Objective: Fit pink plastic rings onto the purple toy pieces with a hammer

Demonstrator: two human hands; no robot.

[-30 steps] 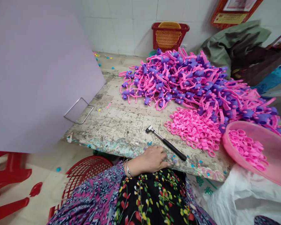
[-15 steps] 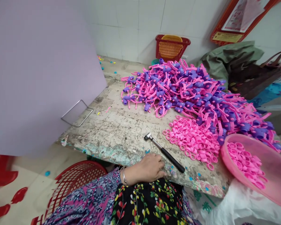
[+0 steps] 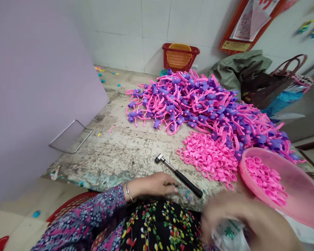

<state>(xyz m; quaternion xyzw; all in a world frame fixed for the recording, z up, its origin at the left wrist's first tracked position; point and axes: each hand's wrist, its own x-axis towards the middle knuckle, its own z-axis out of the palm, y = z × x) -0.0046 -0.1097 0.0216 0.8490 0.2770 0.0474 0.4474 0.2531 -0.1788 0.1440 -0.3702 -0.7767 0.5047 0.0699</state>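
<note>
My left hand (image 3: 158, 183) rests on the front edge of the worn table, palm down, fingers loosely stretched and holding nothing. Just beyond its fingertips lies a small hammer (image 3: 186, 181) with a black handle and a metal head. My right hand (image 3: 226, 211) is at the lower right, smeared by motion, close to the table edge. A white plastic bag (image 3: 231, 235) with green print shows below it; whether the fingers touch it I cannot tell. Past the hammer lies a heap of small pink rings (image 3: 209, 155). More rings lie inside a tilted pink bowl (image 3: 300, 184).
A big pile of purple-and-pink plastic parts (image 3: 193, 101) spreads across the table's back and right. Against the wall stands a red basket (image 3: 169, 59). A pale purple panel (image 3: 42, 87) with a wire handle (image 3: 70, 137) blocks the left. Bags (image 3: 261, 89) sit behind the pile.
My right hand has come into view at the lower right. The view has shifted slightly to the right. My left hand stays at the table edge, and the hammer still lies beside it.
</note>
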